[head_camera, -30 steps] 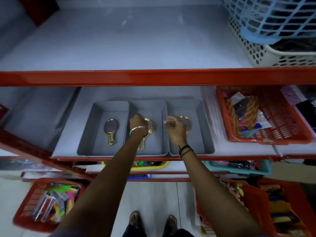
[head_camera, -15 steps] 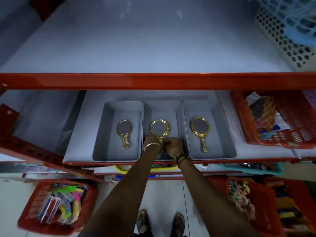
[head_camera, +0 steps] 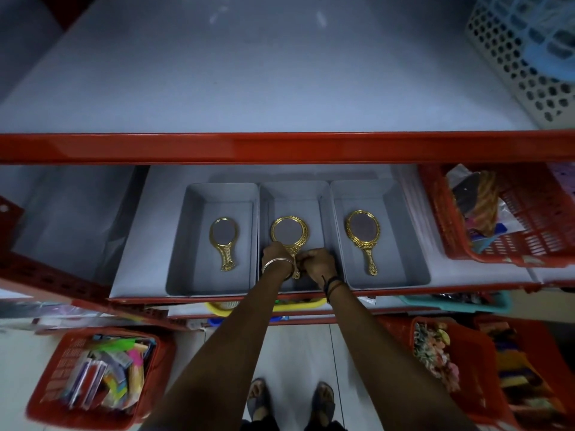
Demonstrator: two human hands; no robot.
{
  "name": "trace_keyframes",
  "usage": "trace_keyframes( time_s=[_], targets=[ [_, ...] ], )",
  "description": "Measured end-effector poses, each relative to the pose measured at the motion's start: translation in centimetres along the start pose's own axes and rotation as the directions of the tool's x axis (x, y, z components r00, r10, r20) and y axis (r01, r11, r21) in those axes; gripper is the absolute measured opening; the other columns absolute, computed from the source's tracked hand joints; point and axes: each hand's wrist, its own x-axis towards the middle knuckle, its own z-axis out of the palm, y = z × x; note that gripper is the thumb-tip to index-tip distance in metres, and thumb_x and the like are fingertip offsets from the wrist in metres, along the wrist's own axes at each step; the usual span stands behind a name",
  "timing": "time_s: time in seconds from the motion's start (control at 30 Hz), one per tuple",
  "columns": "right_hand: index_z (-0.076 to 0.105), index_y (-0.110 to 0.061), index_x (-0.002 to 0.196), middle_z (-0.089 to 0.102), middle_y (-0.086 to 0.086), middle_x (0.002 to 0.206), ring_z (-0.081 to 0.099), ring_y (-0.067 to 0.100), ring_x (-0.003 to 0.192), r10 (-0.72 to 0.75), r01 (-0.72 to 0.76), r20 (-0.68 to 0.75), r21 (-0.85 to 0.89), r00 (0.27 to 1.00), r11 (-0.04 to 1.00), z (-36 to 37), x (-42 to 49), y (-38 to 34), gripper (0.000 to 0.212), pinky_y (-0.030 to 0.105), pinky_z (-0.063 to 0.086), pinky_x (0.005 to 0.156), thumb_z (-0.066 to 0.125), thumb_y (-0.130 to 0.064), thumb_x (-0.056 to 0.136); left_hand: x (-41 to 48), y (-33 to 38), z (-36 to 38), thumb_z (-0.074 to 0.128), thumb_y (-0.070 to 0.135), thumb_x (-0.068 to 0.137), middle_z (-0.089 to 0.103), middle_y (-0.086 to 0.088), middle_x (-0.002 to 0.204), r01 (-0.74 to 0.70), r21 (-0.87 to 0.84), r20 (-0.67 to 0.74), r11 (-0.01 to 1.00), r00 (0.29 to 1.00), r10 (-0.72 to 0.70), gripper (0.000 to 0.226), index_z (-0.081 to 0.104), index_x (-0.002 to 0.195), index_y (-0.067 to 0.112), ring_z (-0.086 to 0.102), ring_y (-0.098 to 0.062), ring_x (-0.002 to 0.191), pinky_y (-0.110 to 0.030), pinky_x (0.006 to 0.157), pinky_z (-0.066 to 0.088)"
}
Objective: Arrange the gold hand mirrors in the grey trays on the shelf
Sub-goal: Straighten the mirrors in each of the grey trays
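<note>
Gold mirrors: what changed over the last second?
The right hand let go of the right gold oval mirror, now lying in the right grey tray, and joined the left hand on the middle round gold mirror's handle. Left mirror unchanged.

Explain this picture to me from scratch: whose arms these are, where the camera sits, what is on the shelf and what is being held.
There is no machine here. A person wears a wide-angle camera on the head, looking forward and down, so both arms reach in from the bottom and the feet show below.

On the red-edged shelf stand three grey trays side by side: the left tray, middle tray and right tray. Each holds one gold hand mirror, lying flat with its handle toward the person: the left mirror, the middle mirror, the right mirror.

The left hand and right hand both grip the middle mirror's handle. Red baskets of goods stand around.
</note>
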Motion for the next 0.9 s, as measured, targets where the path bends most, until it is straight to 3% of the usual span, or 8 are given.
trace_keyframes(
  time_s=[0.33,0.77,0.9],
  targets=[
    [0.073,0.006,0.095,0.073,0.025,0.101,0.068,0.036,0.097,0.012,-0.011,-0.029,0.032,1.0,0.999,0.37,0.44,0.2,0.019,0.047,0.055,0.092,0.056,0.006,0.084,-0.28,0.03,0.33,0.051,0.013,0.093,0.072,-0.018,0.107,-0.075,0.061,-0.063,0.995,0.995,0.079,0.025,0.069,0.103,-0.001,0.068,-0.032,0.101,-0.035,0.08,0.055],
    [0.072,0.007,0.094,0.072,0.027,0.099,0.068,0.037,0.096,-0.007,0.007,-0.031,0.009,1.0,1.0,0.56,0.46,0.11,0.019,0.049,0.055,0.091,0.056,0.007,0.084,-0.36,-0.51,0.52,0.055,0.007,0.089,0.073,-0.016,0.106,-0.111,0.038,-0.075,0.993,0.991,0.113,0.022,0.071,0.103,0.001,0.068,-0.032,0.101,-0.037,0.084,0.055],
    [0.071,0.008,0.098,0.072,0.025,0.102,0.067,0.035,0.099,-0.038,0.037,-0.039,-0.018,0.999,0.999,0.43,0.1,0.11,0.022,0.044,0.054,0.094,0.053,0.006,0.086,-0.48,-0.47,0.57,0.052,0.009,0.091,0.072,-0.016,0.107,-0.103,0.055,-0.077,0.993,0.991,0.107,0.023,0.069,0.103,0.001,0.067,-0.032,0.103,-0.035,0.082,0.055]
  ],
)
